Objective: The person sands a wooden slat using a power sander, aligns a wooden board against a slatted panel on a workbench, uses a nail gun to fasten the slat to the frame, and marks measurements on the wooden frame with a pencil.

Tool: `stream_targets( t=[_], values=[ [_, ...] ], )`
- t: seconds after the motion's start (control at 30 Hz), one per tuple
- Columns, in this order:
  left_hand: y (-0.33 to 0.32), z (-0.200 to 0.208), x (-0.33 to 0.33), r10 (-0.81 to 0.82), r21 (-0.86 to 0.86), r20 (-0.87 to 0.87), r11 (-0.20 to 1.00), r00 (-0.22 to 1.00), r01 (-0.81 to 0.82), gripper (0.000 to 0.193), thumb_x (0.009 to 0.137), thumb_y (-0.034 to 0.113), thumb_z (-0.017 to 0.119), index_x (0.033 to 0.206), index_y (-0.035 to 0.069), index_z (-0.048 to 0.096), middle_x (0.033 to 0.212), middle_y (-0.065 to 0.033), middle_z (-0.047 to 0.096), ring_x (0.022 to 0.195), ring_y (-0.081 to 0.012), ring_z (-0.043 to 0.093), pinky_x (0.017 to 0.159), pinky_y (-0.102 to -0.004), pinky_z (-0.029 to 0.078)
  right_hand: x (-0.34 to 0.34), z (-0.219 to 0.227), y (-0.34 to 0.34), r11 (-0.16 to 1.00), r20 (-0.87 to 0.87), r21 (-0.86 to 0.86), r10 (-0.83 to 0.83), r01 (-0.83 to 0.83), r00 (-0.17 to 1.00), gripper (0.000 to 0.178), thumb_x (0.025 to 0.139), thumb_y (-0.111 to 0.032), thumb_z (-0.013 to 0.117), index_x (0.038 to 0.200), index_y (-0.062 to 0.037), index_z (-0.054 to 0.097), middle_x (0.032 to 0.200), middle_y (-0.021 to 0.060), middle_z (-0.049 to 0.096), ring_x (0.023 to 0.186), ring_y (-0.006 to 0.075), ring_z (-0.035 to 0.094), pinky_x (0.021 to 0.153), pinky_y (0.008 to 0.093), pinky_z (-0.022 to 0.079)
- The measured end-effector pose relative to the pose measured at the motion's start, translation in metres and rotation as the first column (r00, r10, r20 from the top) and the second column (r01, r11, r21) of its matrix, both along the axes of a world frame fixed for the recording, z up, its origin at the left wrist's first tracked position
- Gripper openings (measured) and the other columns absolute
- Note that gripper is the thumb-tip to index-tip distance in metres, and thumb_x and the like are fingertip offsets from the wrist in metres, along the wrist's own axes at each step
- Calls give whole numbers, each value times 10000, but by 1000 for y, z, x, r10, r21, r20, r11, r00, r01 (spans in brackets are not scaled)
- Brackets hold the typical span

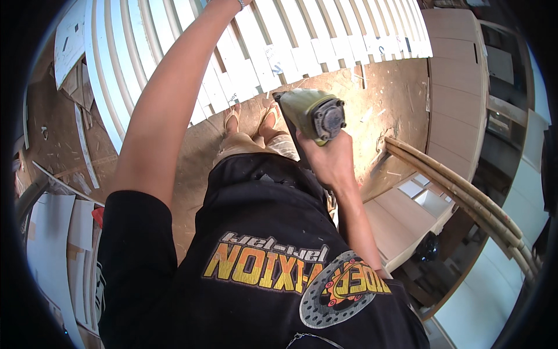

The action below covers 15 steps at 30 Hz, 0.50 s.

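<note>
My right hand [330,158] is wrapped around the handle of a yellow-green nail gun [308,107] with a dark round cap bolted on its end. The tool is held in front of my waist, close to the near edge of a white slatted panel [296,63]. Its lower part is hidden behind its own body and my hand. My left arm stretches forward over the panel. Only a sliver of my left hand [247,2] shows beyond a bracelet at the top edge, its fingers out of the picture.
Scraps and wood chips lie on the brown floor [200,168] around my sandalled feet. Long poles [465,191] slant along the right, near a light wood cabinet [454,96] and a drawer-like box [401,212]. Board offcuts [51,232] lean at the left.
</note>
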<state>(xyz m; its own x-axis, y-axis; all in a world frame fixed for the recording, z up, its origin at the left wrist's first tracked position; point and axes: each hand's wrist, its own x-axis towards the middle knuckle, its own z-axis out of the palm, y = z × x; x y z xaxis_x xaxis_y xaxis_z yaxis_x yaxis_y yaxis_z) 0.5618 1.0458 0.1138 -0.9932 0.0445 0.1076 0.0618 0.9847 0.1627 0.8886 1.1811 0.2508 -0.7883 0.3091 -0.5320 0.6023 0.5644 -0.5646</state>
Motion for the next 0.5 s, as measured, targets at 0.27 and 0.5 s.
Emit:
stream_targets(
  t=[0.27,0.5],
  values=[
    [-11,24,22,89,187,91,977,992,-105,556,1015,223,389,1561,121,422,1625,-289,325,1568,-436,153,1262,-620,112,2,-24,-15,996,14,84,23,-24,1000,318,860,-217,724,969,81,711,795,239,723,789,278,750,736,401,554],
    [-10,15,19,78,181,102,979,992,-95,566,1021,223,369,1570,86,395,1625,-289,327,1569,-425,156,1272,-592,103,-3,-14,-22,997,35,75,-36,33,999,316,877,-229,719,994,64,723,810,206,735,789,241,733,755,389,553]
  ],
)
